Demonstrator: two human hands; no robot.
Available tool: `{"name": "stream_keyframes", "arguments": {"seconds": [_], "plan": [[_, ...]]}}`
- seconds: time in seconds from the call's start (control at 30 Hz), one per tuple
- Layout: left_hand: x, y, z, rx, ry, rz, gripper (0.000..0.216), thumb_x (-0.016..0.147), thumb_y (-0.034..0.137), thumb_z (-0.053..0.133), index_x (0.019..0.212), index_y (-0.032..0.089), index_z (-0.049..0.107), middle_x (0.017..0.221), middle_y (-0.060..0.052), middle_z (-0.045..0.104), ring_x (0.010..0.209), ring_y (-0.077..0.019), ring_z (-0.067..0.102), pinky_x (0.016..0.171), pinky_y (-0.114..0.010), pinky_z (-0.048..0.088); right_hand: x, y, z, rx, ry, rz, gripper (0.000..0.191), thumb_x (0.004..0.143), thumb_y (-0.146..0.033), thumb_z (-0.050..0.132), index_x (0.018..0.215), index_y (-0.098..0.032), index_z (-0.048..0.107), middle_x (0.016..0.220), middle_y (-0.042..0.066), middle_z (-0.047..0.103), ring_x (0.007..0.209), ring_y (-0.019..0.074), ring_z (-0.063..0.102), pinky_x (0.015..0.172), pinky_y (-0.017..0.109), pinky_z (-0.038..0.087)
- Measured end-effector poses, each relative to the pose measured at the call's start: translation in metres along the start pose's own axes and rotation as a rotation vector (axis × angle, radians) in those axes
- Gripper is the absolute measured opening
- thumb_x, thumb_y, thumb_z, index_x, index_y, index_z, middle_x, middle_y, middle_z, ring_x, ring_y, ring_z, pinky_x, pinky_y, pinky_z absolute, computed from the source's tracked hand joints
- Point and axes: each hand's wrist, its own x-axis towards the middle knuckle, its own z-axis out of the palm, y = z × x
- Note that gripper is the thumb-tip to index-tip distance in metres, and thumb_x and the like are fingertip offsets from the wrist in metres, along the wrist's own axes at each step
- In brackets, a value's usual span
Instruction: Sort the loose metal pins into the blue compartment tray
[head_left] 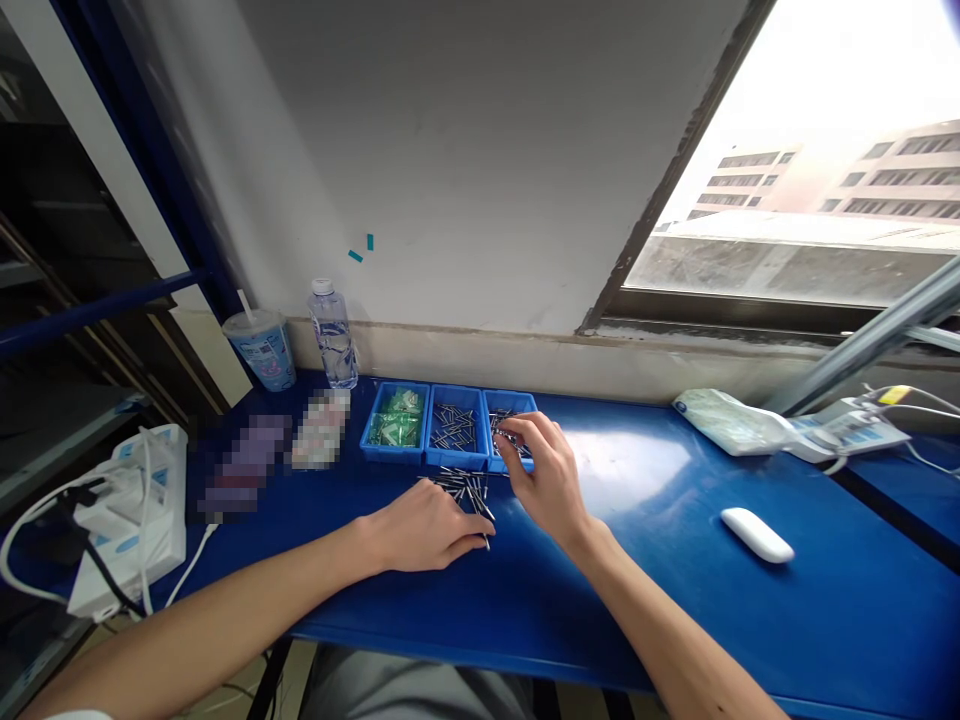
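Three small blue bins stand side by side near the wall. In the left bin (365, 440) lie green-tinted plastic packets of small parts. Loose screws (454, 425) fill the middle bin (454, 462). My right hand (547, 470) is over the right bin (517, 398), which also contains screws. Its thumb and forefinger are drawn together; what sits between them is too small to make out. In front of the bins, a pile of screws (465, 482) lies on the blue table. Beside this pile my left hand (427, 525) pinches a thin screw (487, 543) at its fingertips.
A lidded cup (262, 350) and a clear bottle (334, 335) stand at the back left. Power strips lie at the left (169, 510) and right (851, 430). A white oval case (757, 535) and a plastic packet (731, 422) rest on the right side.
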Motion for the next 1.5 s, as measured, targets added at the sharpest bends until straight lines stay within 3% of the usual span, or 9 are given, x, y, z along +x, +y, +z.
{"name": "stream_keyframes", "arguments": {"seconds": [0.13,0.37,0.6,0.77,0.93,1.17,1.5], "plan": [[0.001,0.001,0.003,-0.063,0.032,0.005,0.013,0.103,0.026,0.065,0.104,0.024,0.077,0.072,0.002,0.078,0.061,-0.0182,0.074,0.053,-0.026,0.045,-0.001,0.0,0.001,0.011,-0.019,0.006,0.007,0.109,-0.025,0.054,0.109,-0.025,0.06,0.102,0.007,0.07,0.093,0.0243,0.067,0.078,0.04,0.05],[0.0,-0.004,0.001,-0.041,0.071,0.093,0.015,0.106,0.026,0.06,0.103,0.021,0.074,0.077,0.002,0.078,0.062,-0.0167,0.073,0.054,-0.028,0.045,0.0,-0.001,0.0,0.031,-0.03,0.001,0.006,0.108,-0.024,0.055,0.109,-0.024,0.061,0.099,0.007,0.07,0.09,0.0228,0.066,0.077,0.038,0.051],[0.003,-0.017,-0.023,0.034,0.333,-0.007,0.022,0.107,0.029,0.056,0.098,0.019,0.073,0.078,-0.003,0.072,0.073,-0.0178,0.066,0.067,-0.03,0.05,0.0,-0.006,-0.002,0.101,-0.1,-0.114,0.01,0.108,-0.02,0.053,0.105,-0.022,0.062,0.091,0.006,0.068,0.081,0.0202,0.062,0.074,0.036,0.051],[0.005,-0.02,-0.034,0.052,0.542,-0.057,0.011,0.105,0.023,0.062,0.101,0.019,0.071,0.095,-0.005,0.074,0.092,-0.0197,0.065,0.085,-0.033,0.052,0.001,-0.012,-0.003,0.162,-0.201,-0.183,0.015,0.11,-0.019,0.05,0.102,-0.021,0.062,0.09,0.006,0.068,0.079,0.0188,0.061,0.071,0.033,0.05],[0.003,-0.024,-0.03,0.027,0.545,-0.069,0.012,0.107,0.026,0.062,0.105,0.018,0.071,0.087,-0.001,0.074,0.084,-0.0173,0.067,0.077,-0.032,0.047,0.0,-0.013,-0.001,0.177,-0.224,-0.227,0.013,0.109,-0.018,0.05,0.104,-0.02,0.062,0.091,0.006,0.069,0.076,0.0181,0.061,0.068,0.031,0.049],[0.001,-0.026,-0.026,0.017,0.583,-0.119,0.018,0.107,0.035,0.062,0.107,0.02,0.073,0.087,-0.001,0.074,0.081,-0.0156,0.069,0.078,-0.032,0.047,-0.003,-0.011,0.003,0.153,-0.228,-0.226,0.013,0.11,-0.018,0.05,0.106,-0.02,0.063,0.092,0.006,0.069,0.076,0.0175,0.061,0.068,0.03,0.049],[0.002,-0.025,-0.027,-0.007,0.506,-0.155,0.014,0.106,0.027,0.062,0.103,0.019,0.072,0.092,-0.002,0.078,0.084,-0.0185,0.069,0.077,-0.034,0.047,-0.004,-0.01,0.003,0.127,-0.209,-0.196,0.011,0.108,-0.017,0.053,0.107,-0.021,0.063,0.092,0.006,0.07,0.078,0.0173,0.063,0.07,0.03,0.051]]}}
